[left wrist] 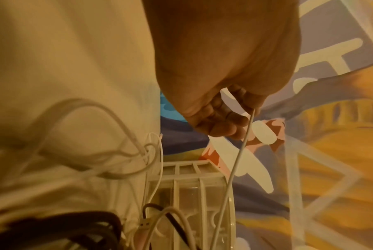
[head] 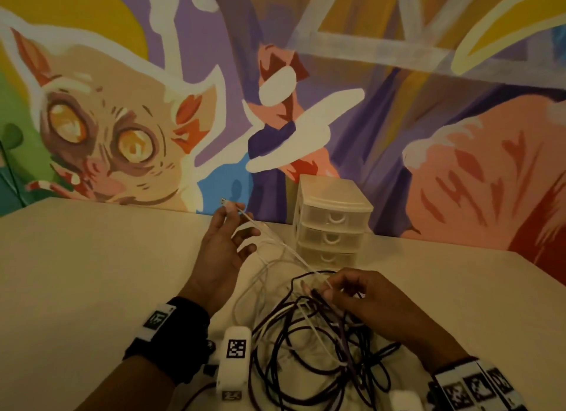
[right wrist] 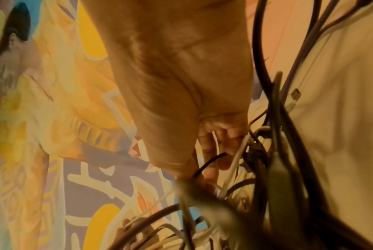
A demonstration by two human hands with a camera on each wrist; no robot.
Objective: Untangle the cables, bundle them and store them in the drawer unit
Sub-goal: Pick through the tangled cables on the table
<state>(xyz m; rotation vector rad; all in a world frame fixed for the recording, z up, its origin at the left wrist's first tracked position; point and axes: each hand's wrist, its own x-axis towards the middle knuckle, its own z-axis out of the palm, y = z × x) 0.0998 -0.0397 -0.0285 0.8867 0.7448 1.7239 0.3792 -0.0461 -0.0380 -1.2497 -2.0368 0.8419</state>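
The pale, cream-coloured table (head: 92, 272) runs up to a painted mural wall (head: 122, 104), and against that wall stands the translucent white plastic three-drawer unit (head: 332, 223), all three drawers pushed in. In front of it, near the person, lies the heap of tangled dark and white cables (head: 309, 349), still thoroughly knotted (nothing bundled or stored yet, by the look of it).

The main risk, I judge, is pulling the thin white cable (head: 275, 242) too hard: it runs taut from one hand to the other, and if its far length is looped through the dark strands, tension would cinch the knot tighter or drag the whole heap towards the drawer unit. The raised metal USB plug (head: 223, 201) could also slip free and whip back into the pile.

The left hand (head: 219, 257) is lifted above the table, thumb and forefinger pinching the white cable just behind its plug, the other fingers loosely spread. The right hand (head: 364, 300) rests at the top of the heap, its fingertips (head: 329, 292) narrowly pinched on the same white cable where it enters the tangle, with dark strands brushing them.
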